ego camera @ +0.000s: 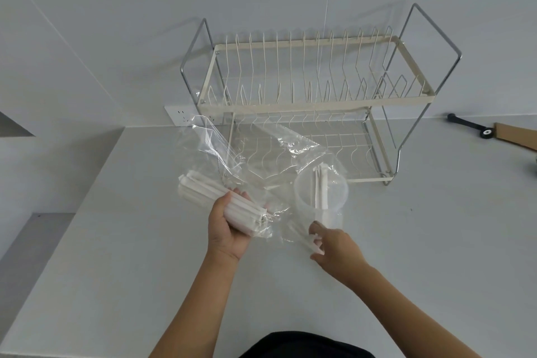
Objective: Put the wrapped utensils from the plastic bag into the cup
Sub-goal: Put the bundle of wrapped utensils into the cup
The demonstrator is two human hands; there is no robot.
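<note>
Nearest the camera, two bare forearms reach forward over a pale grey countertop (406,241). The left hand (229,227) is turned palm up with its fingers curled round a bundle of white paper-wrapped utensils (215,200); how many are in the bundle cannot be counted. The bundle points away to the left, and its near end lies inside the crumpled clear plastic bag (261,148). The right hand (334,244) sits lower and to the right, just in front of the cup, with thumb and fingers pinching a single white wrapped utensil (317,244) through or beside a fold of the bag's film; which of the two cannot be told.

Just beyond the right hand stands one translucent white plastic cup (321,200), upright on the countertop, with two or three wrapped utensils (321,183) leaning inside it, their tops above the rim. The bag rises loosely behind both hands and partly in front of the cup.

Farther back, one two-tier cream and chrome wire dish rack (313,90) stands against the white wall, with a white wall socket (181,115) to its left. At the far right lie a black-handled tool (470,126) and a strip of brown cardboard (517,135). The countertop's left edge drops away near the left arm; bare surface lies to the right of the cup.
</note>
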